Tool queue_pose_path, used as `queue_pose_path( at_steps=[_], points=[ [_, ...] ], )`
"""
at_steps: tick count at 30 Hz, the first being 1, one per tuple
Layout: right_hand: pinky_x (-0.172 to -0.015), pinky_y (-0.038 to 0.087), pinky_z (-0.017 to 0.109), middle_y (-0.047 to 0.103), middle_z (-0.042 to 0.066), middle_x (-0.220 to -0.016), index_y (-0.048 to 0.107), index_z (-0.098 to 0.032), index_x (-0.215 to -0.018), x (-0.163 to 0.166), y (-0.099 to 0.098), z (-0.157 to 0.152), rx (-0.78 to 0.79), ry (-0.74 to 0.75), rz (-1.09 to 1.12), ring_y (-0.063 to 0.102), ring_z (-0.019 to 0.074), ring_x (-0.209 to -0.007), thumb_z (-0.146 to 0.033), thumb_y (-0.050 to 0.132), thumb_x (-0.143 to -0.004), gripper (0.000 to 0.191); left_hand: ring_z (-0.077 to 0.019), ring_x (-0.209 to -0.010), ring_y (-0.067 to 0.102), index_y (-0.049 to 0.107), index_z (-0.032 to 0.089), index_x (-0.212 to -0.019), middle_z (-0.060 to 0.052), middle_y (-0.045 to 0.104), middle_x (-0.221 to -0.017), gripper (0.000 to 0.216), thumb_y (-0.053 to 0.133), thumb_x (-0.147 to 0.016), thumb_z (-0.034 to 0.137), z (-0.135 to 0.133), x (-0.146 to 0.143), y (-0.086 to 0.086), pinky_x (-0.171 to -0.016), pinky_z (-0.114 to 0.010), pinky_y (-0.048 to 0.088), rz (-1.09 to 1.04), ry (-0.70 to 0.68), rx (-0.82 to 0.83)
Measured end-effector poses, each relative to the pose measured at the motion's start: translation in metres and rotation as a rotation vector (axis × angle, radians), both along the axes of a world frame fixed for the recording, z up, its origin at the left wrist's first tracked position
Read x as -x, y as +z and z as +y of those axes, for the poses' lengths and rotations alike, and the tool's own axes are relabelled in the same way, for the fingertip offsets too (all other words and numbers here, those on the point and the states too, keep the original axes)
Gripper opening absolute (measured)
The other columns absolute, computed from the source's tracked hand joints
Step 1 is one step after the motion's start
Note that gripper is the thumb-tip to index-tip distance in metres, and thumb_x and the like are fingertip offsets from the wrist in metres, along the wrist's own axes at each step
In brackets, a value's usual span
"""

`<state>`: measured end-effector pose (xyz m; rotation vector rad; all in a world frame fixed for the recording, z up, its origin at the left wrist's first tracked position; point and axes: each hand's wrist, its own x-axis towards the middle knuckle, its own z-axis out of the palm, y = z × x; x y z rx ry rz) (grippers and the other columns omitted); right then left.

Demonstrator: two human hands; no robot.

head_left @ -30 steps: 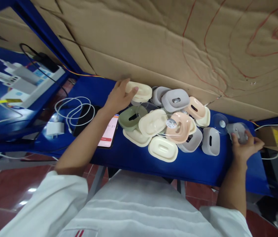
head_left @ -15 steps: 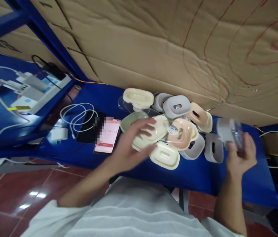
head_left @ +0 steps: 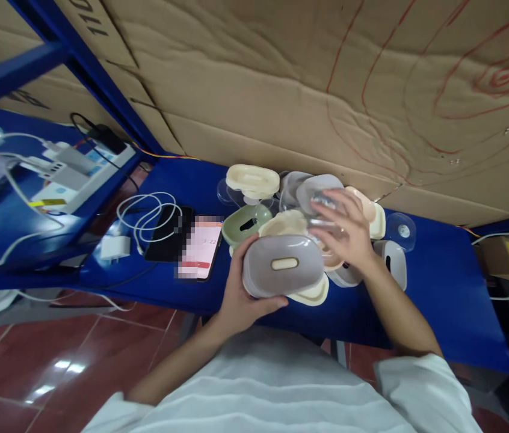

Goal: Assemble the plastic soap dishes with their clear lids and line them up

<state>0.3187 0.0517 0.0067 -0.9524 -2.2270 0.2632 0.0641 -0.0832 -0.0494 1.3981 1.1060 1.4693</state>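
My left hand point(head_left: 245, 294) is closed around a grey oval soap dish point(head_left: 266, 275), thumb along its near edge. A cream piece shows through the slot in its face. Over the pile, my right hand point(head_left: 351, 231) pinches what looks like a clear plastic lid point(head_left: 326, 225), partly hidden by the fingers. Beneath and around the hands lie a green dish point(head_left: 240, 222), a cream dish point(head_left: 252, 178), grey dishes point(head_left: 297, 185) and a peach dish point(head_left: 367, 207). Another clear lid point(head_left: 401, 231) rests to the right, behind a grey dish point(head_left: 394, 264).
Left of the pile are a lit phone point(head_left: 200, 249), a dark phone point(head_left: 166, 234), a coiled white cable point(head_left: 146, 210) and a charger point(head_left: 115, 246). A power strip point(head_left: 78, 186) sits farther left. Cardboard point(head_left: 254, 90) walls off the back of the blue table point(head_left: 453, 288).
My right hand has come left from the table's right side to the pile. The left hand, earlier spread over the pile, now grips a grey soap dish. A clear lid now lies at right.
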Motion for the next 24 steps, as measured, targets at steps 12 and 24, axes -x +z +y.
queue_pose_path(
  at_steps=[12, 24],
  points=[
    [-0.119, 0.049, 0.055, 0.07, 0.011, -0.144, 0.06, -0.029, -0.154, 0.023, 0.027, -0.033, 0.055, 0.308, -0.05, 0.063, 0.0318, -0.138, -0.059, 0.06, -0.106, 0.058, -0.0361, -0.136, 0.065, 0.041, 0.033, -0.162, -0.015, 0.058, -0.153, 0.103, 0.086, -0.078, 0.072, 0.003, -0.001, -0.002, -0.112, -0.051, 0.057, -0.081, 0.08, 0.09],
    [-0.093, 0.058, 0.042, 0.081, 0.007, -0.121, 0.069, -0.03, -0.143, 0.005, 0.026, -0.056, -0.034, 0.076, 0.117, 0.077, 0.025, -0.105, -0.028, 0.06, -0.108, 0.037, -0.0394, -0.14, 0.062, 0.046, 0.031, -0.161, -0.016, 0.061, -0.155, 0.101, 0.092, -0.077, 0.063, 0.02, 0.006, 0.001, -0.116, -0.057, 0.054, 0.019, -0.038, -0.039]
  ],
)
